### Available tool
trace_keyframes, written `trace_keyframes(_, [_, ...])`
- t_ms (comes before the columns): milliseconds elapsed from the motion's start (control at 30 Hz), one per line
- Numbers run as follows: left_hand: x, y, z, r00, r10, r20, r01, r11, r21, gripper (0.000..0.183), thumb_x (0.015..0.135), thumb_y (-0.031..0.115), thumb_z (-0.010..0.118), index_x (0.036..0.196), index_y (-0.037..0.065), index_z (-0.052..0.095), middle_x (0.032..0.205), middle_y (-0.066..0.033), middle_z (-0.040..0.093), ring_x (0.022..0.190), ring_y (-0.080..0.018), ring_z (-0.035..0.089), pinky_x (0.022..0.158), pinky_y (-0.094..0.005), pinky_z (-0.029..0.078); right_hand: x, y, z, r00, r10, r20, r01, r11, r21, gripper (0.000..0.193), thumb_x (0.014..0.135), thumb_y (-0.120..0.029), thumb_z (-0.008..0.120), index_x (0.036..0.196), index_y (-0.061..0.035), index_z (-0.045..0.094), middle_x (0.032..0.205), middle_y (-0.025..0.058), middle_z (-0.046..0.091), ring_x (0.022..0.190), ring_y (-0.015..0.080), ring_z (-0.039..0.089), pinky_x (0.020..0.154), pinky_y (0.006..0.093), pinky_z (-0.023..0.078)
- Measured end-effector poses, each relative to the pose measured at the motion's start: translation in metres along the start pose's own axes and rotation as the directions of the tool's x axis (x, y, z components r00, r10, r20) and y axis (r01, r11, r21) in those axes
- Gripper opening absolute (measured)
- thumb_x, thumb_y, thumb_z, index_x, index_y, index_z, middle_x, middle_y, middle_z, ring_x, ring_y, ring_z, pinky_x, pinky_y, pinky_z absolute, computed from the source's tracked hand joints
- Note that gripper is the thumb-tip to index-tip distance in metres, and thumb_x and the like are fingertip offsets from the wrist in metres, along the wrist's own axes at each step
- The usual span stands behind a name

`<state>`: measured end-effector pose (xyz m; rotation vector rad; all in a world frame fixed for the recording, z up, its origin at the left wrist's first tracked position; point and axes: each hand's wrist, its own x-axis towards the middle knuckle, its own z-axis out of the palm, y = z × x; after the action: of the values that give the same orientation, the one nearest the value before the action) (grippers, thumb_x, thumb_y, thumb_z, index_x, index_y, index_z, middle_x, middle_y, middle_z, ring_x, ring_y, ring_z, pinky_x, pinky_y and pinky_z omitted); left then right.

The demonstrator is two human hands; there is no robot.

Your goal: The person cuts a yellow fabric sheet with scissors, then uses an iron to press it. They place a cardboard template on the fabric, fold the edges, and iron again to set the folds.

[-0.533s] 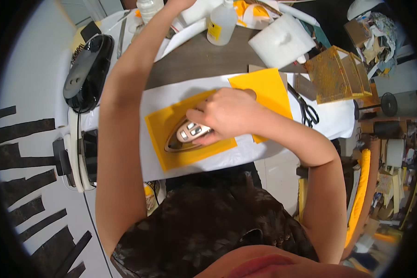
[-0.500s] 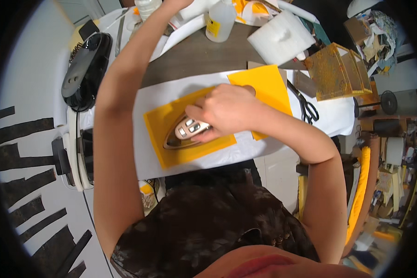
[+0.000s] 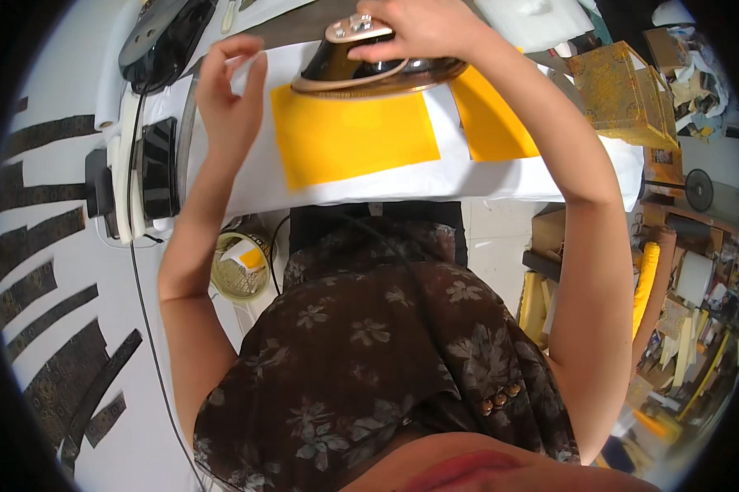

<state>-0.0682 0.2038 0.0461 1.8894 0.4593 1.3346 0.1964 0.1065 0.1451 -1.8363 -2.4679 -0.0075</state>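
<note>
My right hand [image 3: 419,29] is closed round the handle of a black clothes iron [image 3: 345,70] with a copper-coloured rim and pale buttons. The iron is tilted and seems lifted above the far edge of a yellow sheet [image 3: 357,135]. That sheet lies on a white cloth [image 3: 246,184] over the table. Just left of the sheet, my left hand [image 3: 232,98] is raised with fingers curled but apart, holding nothing. A second yellow sheet [image 3: 492,123] lies to the right, partly hidden behind my right forearm.
A black rounded device [image 3: 160,45] with a cord stands at the far left. At the right sits a gold-patterned box [image 3: 620,90], with a white foam piece [image 3: 538,20] behind it. Below the table edge is a waste basket [image 3: 242,271]. Dark strips [image 3: 45,369] lie at the left.
The iron has risen off the yellow sheet in my right hand and turned. My left hand has come back from the far side to beside the sheet. The view has tilted nearer my body.
</note>
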Motion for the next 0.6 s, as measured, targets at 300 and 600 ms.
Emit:
trace_keyframes(300, [-0.086, 0.044, -0.009, 0.874, -0.129, 0.468, -0.092, 0.902, 0.421, 0.028, 0.088, 0.006, 0.073, 0.115, 0.001, 0.065, 0.119, -0.0166, 0.066, 0.115, -0.0365, 0.064, 0.103, -0.0424, 0.049, 0.004, 0.016, 0.013, 0.996, 0.003, -0.090, -0.009, 0.998, -0.070, 0.063, 0.085, -0.063, 0.067, 0.093, -0.0011, 0.071, 0.071, 0.0261, 0.067, 0.070, 0.0449, 0.068, 0.066, 0.0521, 0.056])
trace_keyframes(600, [-0.104, 0.046, -0.024, 0.875, -0.278, 0.397, 0.129, 0.923, 0.362, 0.043, 0.093, 0.002, 0.064, 0.135, 0.001, 0.056, 0.135, -0.0172, 0.063, 0.127, -0.0351, 0.060, 0.110, -0.0399, 0.044, -0.032, -0.031, 0.004, 0.998, -0.009, -0.059, 0.007, 0.999, -0.044, 0.059, 0.083, -0.060, 0.069, 0.087, -0.0005, 0.068, 0.070, 0.0237, 0.067, 0.070, 0.0427, 0.068, 0.065, 0.0496, 0.054])
